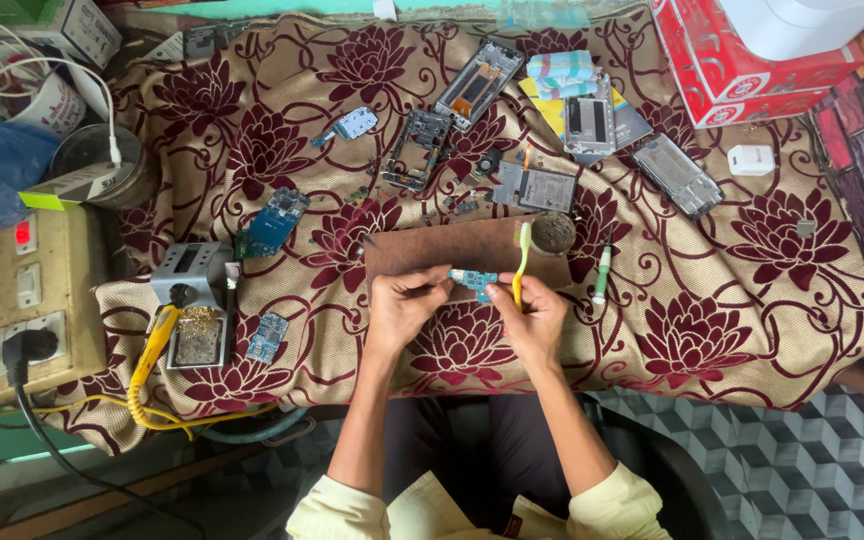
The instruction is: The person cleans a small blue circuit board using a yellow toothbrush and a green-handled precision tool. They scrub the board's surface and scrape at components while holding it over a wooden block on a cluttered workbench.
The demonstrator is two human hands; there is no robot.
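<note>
My left hand [404,305] pinches a small blue circuit board [474,279] by its left end, just above the near edge of a brown mat [422,250]. My right hand [532,318] grips a yellow toothbrush [521,258] upright, its bristled head pointing away from me, and its fingertips also touch the board's right end. Both hands meet over the floral cloth [712,300] covering the table.
Phone frames [479,83], boards [275,220] and a battery [548,189] lie scattered beyond the mat. A soldering station [192,300] with a yellow-handled iron [155,345] stands at the left, beside a switch panel [2,300]. A red box [742,60] sits far right. A small round tin [552,232] and a pen-like tool [602,275] lie next to the mat.
</note>
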